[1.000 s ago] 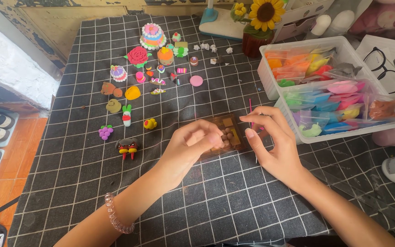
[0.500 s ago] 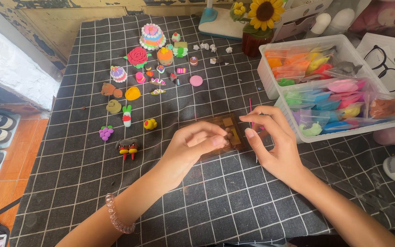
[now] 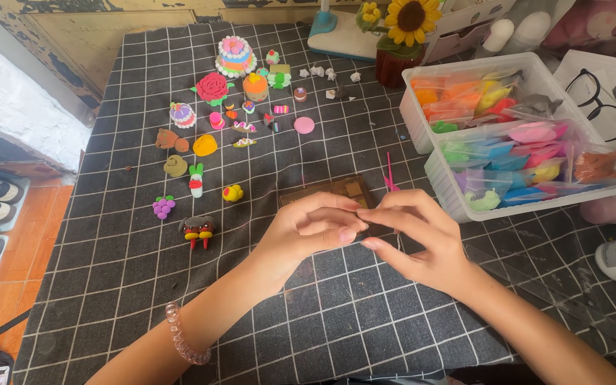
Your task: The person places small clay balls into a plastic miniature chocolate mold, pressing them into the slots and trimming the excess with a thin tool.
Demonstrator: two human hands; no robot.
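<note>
Both hands meet mid-frame over the brown slab [image 3: 336, 191]; left hand [image 3: 308, 232] and right hand [image 3: 422, 239] grip narrow, pinched contents hidden.

Two hands, the left hand [image 3: 308, 232] and the right hand [image 3: 422, 239], meet over one brown slab [image 3: 329, 191]. Two clear bins [image 3: 465, 78] [image 3: 536, 178] hold coloured bags. One sunflower [image 3: 413, 16], one layered clay cake [image 3: 235, 55], one red clay rose [image 3: 212, 87], one purple grape bunch [image 3: 163, 207], one pair of glasses [image 3: 604, 103].
</note>
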